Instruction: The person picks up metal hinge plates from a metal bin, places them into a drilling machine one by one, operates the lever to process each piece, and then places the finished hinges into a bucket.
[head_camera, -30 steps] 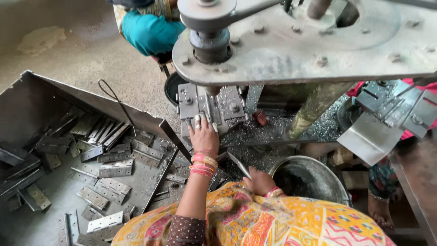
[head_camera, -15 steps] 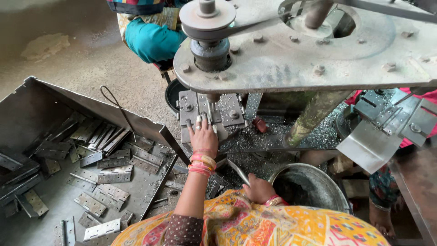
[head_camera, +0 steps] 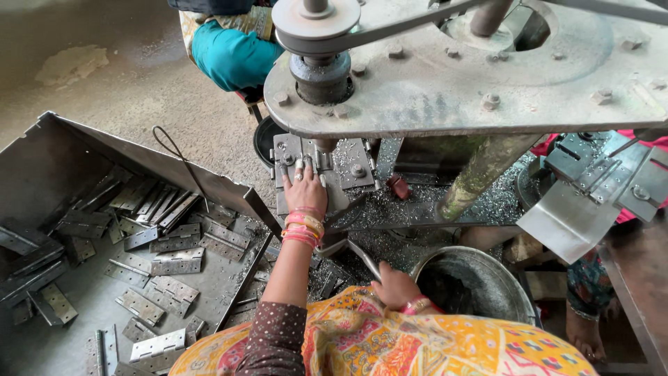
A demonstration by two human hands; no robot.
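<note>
Left hand point(head_camera: 304, 191) lay flat on the hinge plate point(head_camera: 298, 182) under the press point(head_camera: 445, 76), fingers spread and pressing it down, not wrapped round it – the plate sat on the press bed point(head_camera: 348, 167), far of the tray point(head_camera: 42, 153) of hinges point(head_camera: 177, 264). Right hand point(head_camera: 394, 285) sat near the bucket point(head_camera: 480, 278) rim, curled; I couldn't tell if it held anything. That plate looked stiff, thin, light, likely sharp-edged – best pinched by its long edges, clear of the holes
</note>
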